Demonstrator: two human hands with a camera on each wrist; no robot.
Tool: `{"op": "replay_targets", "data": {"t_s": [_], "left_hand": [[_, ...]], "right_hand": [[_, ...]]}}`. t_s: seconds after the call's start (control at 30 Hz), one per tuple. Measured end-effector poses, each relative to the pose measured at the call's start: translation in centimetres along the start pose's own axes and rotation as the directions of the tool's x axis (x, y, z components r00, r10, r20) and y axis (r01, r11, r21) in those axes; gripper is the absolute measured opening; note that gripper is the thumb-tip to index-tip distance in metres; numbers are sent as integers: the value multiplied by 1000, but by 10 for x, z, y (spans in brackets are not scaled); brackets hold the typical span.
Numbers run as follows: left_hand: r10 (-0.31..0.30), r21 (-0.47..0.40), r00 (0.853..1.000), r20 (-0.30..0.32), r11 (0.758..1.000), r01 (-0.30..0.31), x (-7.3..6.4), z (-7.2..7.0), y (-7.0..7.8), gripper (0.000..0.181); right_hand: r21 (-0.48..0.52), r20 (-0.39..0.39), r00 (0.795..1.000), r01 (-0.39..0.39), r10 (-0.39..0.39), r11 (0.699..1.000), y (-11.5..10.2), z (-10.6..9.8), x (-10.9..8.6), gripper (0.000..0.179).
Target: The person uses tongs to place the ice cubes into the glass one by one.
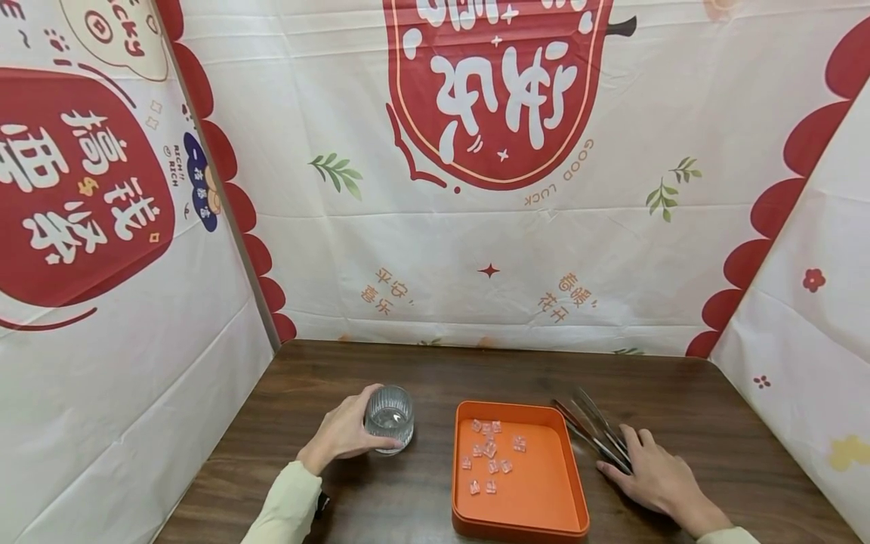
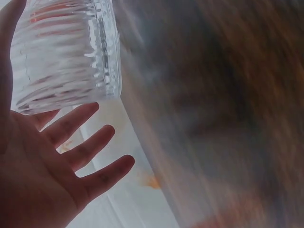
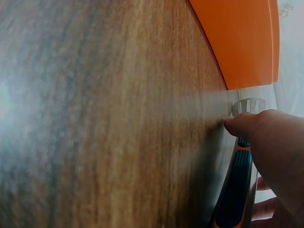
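Observation:
A clear ribbed drinking glass (image 1: pixel 390 419) stands on the left of the table. My left hand (image 1: pixel 350 427) holds it from the side, thumb on the near side and index finger on the far side. In the left wrist view the other fingers (image 2: pixel 107 180) spread below the glass (image 2: pixel 66 57). On the right lies a pair of metal tongs (image 1: pixel 594 431), tips pointing away. My right hand (image 1: pixel 655 472) grips their handle end between thumb and fingers. The right wrist view shows the dark teal grip with orange edging (image 3: pixel 235 190) beside the thumb (image 3: pixel 256 123).
Between the hands sits a shallow orange tray (image 1: pixel 553 491) with several small clear cubes (image 1: pixel 490 449), mostly toward its left and far side. The dark wooden table (image 1: pixel 435 370) ends at a printed white cloth (image 1: pixel 435 242), with cloth at both sides as well.

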State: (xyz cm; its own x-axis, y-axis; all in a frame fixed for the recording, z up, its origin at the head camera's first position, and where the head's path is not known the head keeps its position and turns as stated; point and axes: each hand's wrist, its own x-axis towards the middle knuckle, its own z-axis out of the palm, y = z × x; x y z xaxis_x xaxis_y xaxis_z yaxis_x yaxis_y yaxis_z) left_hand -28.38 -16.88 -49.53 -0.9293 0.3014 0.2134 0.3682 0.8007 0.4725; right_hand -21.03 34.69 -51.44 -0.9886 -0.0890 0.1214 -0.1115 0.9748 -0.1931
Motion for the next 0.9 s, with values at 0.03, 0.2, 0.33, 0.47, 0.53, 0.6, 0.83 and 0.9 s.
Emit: {"op": "replay_targets", "data": {"t_s": [0.03,0.2,0.33,0.47,0.53,0.6,0.83,0.9], "left_hand": [[-5,-13,1000,7,1000,5,0,1,0,103],[-40,-38,999,24,998,41,2,4,-1,104],[-76,-29,997,16,997,76,3,5,1,103],[-98,-31,995,1,995,98,4,7,3,102],[-100,-39,995,-10,994,99,4,8,4,101],[-91,-52,996,-18,995,90,5,8,4,99],[-60,-78,996,-59,995,55,5,11,4,93],[-50,-79,996,-70,996,44,4,12,5,91]], "right_hand": [[3,1,1000,0,0,1000,0,0,0,84],[9,34,999,-19,19,1000,-1,1,3,85],[7,43,998,-44,43,999,-2,2,5,87],[5,39,997,-63,63,998,-2,3,6,87],[3,36,997,-70,70,998,-3,4,6,86],[4,32,997,-76,76,997,-3,4,5,85],[3,37,995,-98,98,995,-5,4,7,83],[1,42,994,-105,105,995,-6,4,7,84]]}}
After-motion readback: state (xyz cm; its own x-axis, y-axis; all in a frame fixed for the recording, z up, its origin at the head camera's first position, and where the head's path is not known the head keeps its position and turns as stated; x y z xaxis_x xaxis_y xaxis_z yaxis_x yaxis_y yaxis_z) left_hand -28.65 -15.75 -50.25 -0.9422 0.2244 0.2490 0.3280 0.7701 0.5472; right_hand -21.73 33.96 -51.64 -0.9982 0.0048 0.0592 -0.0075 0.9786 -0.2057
